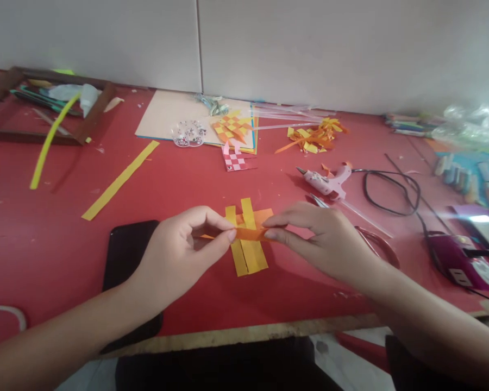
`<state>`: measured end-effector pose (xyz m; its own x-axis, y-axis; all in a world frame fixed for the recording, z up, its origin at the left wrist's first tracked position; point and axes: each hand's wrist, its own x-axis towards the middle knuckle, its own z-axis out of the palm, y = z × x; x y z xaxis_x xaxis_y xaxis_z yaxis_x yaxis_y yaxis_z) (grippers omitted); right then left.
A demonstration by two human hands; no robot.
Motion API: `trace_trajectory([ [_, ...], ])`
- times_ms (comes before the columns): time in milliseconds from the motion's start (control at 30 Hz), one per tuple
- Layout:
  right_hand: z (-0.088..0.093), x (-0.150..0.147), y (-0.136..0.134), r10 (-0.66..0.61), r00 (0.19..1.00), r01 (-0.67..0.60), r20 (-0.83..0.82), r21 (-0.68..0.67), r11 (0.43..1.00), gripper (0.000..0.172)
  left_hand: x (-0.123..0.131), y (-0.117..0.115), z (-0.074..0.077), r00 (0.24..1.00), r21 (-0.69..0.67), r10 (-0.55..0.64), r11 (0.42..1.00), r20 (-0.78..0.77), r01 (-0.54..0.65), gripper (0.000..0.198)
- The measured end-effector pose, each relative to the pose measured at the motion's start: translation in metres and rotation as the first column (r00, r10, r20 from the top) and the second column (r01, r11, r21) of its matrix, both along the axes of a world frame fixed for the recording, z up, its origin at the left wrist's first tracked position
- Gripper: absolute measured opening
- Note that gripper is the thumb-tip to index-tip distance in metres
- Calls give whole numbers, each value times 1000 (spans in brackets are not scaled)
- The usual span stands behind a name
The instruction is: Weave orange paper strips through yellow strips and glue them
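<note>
Between my two hands an orange paper strip stretches sideways, pinched at both ends. My left hand closes thumb and forefinger on its left end. On the right end, the fingers of my right hand are pressed together. Under and around the strip, two yellow paper strips run lengthwise side by side, crossed with more orange paper behind. Just left of my left hand lies a black phone, partly covered by my wrist.
Farther back are a pink checkered paper fish, a yellow-orange woven piece and a pile of paper scraps. A pink glue gun with scissors lies right. A loose yellow strip and a wooden frame are left.
</note>
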<state>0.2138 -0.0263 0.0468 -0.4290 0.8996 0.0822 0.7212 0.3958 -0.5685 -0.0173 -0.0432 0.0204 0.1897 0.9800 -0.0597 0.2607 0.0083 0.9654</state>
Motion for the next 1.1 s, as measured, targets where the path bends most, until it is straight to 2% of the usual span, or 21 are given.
trace_trajectory([
  [100, 1, -2, -2, 22, 1000, -21, -15, 80, 997, 19, 4, -4, -5, 997, -9, 12, 1000, 81, -12, 7],
  [233, 2, -14, -2, 77, 991, -81, -112, -35, 996, 13, 8, -6, -9, 994, 14, -25, 1000, 108, 24, 3],
  [333, -1, -20, 4, 65, 982, -94, -178, -155, 983, 10, 4, -3, -9, 999, 49, -35, 998, -10, 35, 4],
  [467, -11, -19, 13, -12, 977, -56, -215, -305, 951, 11, -4, 1, -10, 973, 144, -38, 987, -226, 72, 8],
  [700, -26, -13, 14, -121, 962, 1, -246, -436, 900, 15, -8, 1, -21, 927, 222, -56, 964, -371, 147, 2],
  [800, -30, -10, 18, -148, 958, 7, -248, -492, 871, 17, -9, 2, -25, 892, 304, -50, 930, -449, 205, 3],
  [933, -34, -7, 24, -172, 961, 24, -217, -552, 833, 16, -9, 3, -30, 851, 428, -30, 854, -524, 294, 10],
  [1100, -37, -8, 25, -172, 962, 15, -212, -587, 809, 17, -9, 2, -31, 789, 526, 48, 770, -612, 360, 13],
])
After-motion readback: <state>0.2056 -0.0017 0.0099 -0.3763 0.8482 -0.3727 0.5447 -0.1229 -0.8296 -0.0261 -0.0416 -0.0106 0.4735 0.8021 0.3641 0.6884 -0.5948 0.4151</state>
